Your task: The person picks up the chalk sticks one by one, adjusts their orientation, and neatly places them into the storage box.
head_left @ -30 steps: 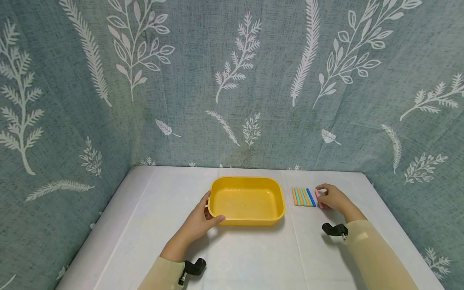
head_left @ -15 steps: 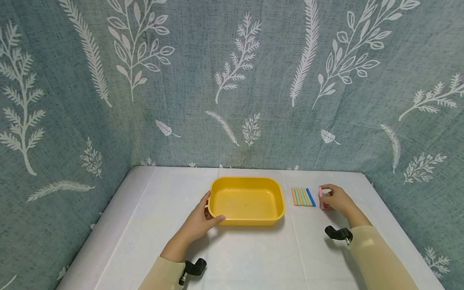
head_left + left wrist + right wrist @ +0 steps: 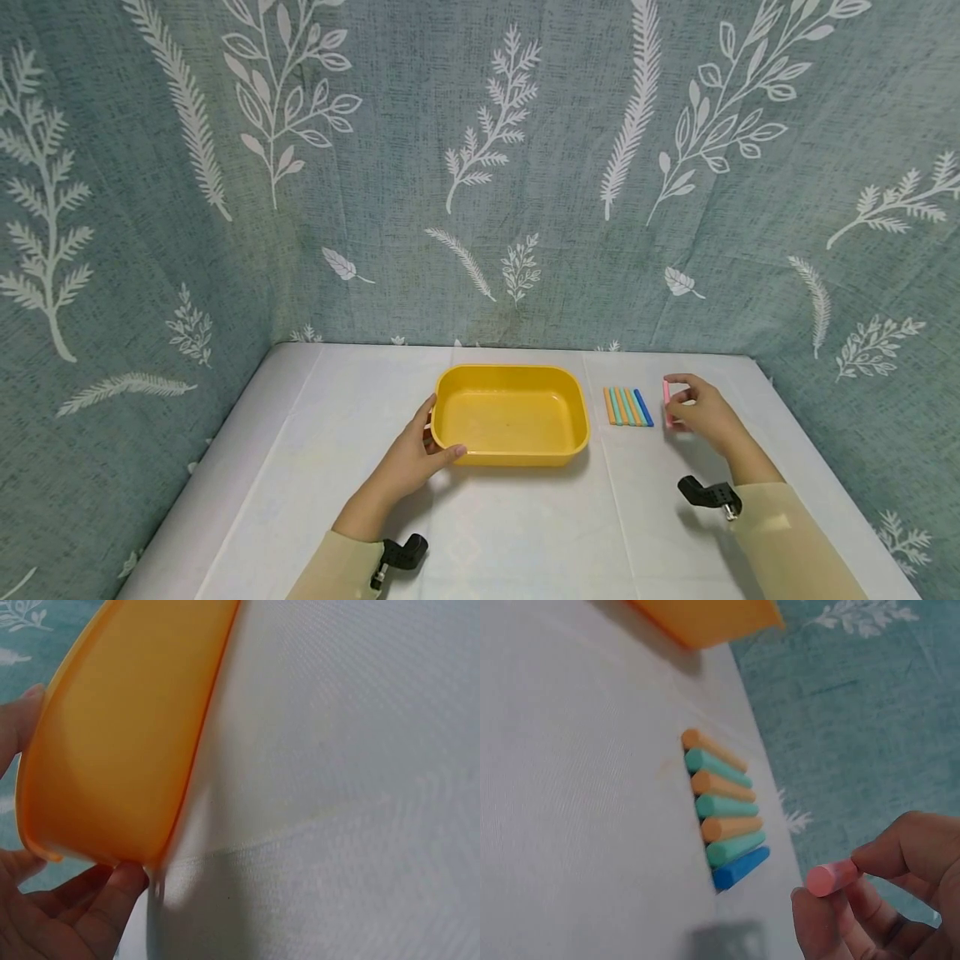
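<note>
My right hand (image 3: 701, 412) pinches a pink chalk stick (image 3: 821, 880) between thumb and fingers, just right of a row of chalk. That row lies side by side on the white cloth: orange sticks (image 3: 727, 828) alternate with green sticks (image 3: 727, 805), and a blue stick (image 3: 739, 870) ends it nearest my right hand. In the head view, a yellow plastic tub (image 3: 517, 459) stands left of the chalk with nothing in it. My left hand (image 3: 411, 461) grips its left end, thumb on the front rim; the left wrist view shows fingers around the tub's wall (image 3: 120, 735).
A white cloth (image 3: 525, 533) covers the table. Blue-green fabric with white leaf prints (image 3: 480, 250) hangs behind it and along both sides. Each sleeve carries a black wrist camera, the left camera (image 3: 405, 552) and the right camera (image 3: 705, 492).
My right hand has moved right and up, carrying the pink chalk away from the blue stick's side. The left hand and the tub have stayed in place.
</note>
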